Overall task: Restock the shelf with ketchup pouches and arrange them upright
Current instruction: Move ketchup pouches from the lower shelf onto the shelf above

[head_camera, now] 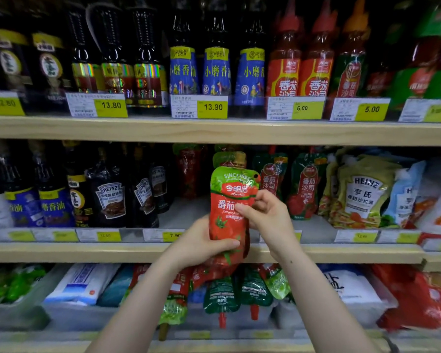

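Both hands (pixel 204 244) gripping upright ketchup pouch (pixel 231 207), before middle shelf (pixel 87 252)

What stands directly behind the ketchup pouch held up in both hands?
Behind the held ketchup pouch, gripped by the left hand and right hand, the green top of another pouch shows on the middle shelf. Its lower part is covered.

Ketchup pouch (pixel 229 207): glossy plastic film, crinkled, w/ glare spots. Shelf edges (pixel 214 129): pale wood-look, matt, smooth. Price tags (pixel 212 107): paper behind clear plastic strips, slight sheen. Dark sauce bottles (pixel 148 57): shiny, look like glass or plastic, can't tell which; holographic foil labels. Standing pouches (pixel 304 186): shiny wrinkled film. White bags (pixel 83 282) on bottom shelf: matt-ish plastic.
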Action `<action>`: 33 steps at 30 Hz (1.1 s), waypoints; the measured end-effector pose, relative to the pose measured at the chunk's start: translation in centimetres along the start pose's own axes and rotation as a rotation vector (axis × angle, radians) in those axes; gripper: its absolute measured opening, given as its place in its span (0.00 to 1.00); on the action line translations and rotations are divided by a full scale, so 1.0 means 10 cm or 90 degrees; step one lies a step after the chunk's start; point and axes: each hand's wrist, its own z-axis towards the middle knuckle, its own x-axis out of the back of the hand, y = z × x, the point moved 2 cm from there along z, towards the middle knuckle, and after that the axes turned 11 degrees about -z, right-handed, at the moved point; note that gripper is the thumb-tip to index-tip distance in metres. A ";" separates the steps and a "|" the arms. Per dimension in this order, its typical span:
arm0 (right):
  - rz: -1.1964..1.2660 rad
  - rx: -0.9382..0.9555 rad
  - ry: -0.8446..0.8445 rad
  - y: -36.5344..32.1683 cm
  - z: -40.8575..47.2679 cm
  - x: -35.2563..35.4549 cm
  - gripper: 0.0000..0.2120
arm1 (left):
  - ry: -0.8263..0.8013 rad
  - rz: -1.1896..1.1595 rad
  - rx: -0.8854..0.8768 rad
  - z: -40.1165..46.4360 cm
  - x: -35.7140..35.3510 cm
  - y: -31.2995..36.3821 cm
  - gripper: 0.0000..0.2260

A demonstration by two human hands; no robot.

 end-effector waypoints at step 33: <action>-0.494 0.030 -0.005 0.59 0.16 0.37 0.16 | 0.175 0.281 -0.158 0.48 0.69 -0.07 0.23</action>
